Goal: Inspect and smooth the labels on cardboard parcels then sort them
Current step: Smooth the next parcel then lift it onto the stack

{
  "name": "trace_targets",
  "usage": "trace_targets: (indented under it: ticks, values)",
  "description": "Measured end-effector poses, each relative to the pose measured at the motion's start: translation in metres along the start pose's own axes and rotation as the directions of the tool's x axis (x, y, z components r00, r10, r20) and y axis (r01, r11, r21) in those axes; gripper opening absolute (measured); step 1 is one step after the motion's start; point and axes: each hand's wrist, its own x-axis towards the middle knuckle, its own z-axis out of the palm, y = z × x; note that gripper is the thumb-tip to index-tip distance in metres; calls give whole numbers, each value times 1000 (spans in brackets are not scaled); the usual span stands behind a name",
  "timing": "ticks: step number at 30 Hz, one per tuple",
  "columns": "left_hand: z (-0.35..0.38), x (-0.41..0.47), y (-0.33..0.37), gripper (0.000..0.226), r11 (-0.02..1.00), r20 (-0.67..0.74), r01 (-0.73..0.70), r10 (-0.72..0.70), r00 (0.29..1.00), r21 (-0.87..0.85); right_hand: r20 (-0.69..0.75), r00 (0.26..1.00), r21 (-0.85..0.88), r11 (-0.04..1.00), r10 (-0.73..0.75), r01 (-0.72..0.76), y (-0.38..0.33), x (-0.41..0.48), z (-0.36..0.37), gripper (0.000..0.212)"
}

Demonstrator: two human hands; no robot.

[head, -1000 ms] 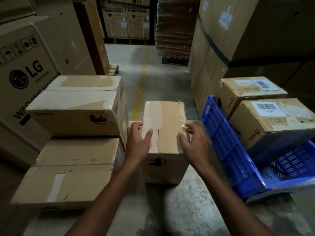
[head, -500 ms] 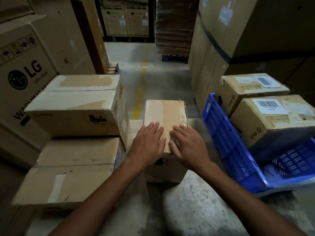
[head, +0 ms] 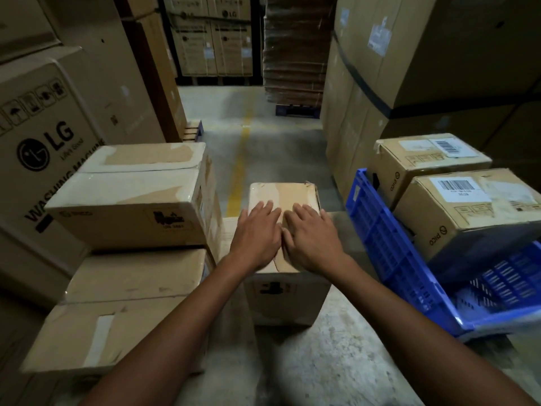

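Grey concrete surface [head: 336, 361]: rough and speckled, closest of all, with the small parcel standing on it
Bare arms: two of them reach forward from the bottom edge, side by side
Left hand [head: 256, 235]: flat, palm down, fingers straight and a little spread, pressing on the top of the small parcel and gripping nothing
Right hand [head: 311, 238]: flat too, fingers straight, resting on the same top just beside the left hand; the thumbs look like they touch
Small parcel [head: 288, 297]: a brown cardboard box with square corners, in the middle, between the left stack and the blue crate; a black print is on its front
Tape [head: 265, 192]: shiny, see-through and a bit wrinkly, stuck over the parcel's top just past the fingertips
Left stack [head: 126, 206]: bigger cardboard boxes piled up, tops glossy with wide tape, corners a bit worn
Blue crate [head: 389, 250]: hard plastic with a grid of little holes, tipped to one side
Near labelled box [head: 468, 227]: cardboard, sitting in the crate, with a white barcode label [head: 456, 189] on top
Far labelled box [head: 415, 168]: same kind, just behind, also with a white barcode sticker on top
LG carton [head: 44, 148]: big and smooth with black letters, far left
Yellow line [head: 238, 171]: painted on the smooth floor beyond the parcel
Flat cardboard pile [head: 295, 48]: many thin ridged sheets stacked tall at the far end
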Motion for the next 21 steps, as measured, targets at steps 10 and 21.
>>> trace_targets:
  ticks: [10, 21]
  values:
    - [11, 11, 14, 28, 206, 27, 160, -531, 847, -966, 116, 925, 129, 918, 363, -376, -28, 7, -17, 86]
    - [64, 33, 63, 38, 502, 78, 214, -279, 957, -838, 34, 813, 437, 723, 582, -535, 53, -38, -57, 47]
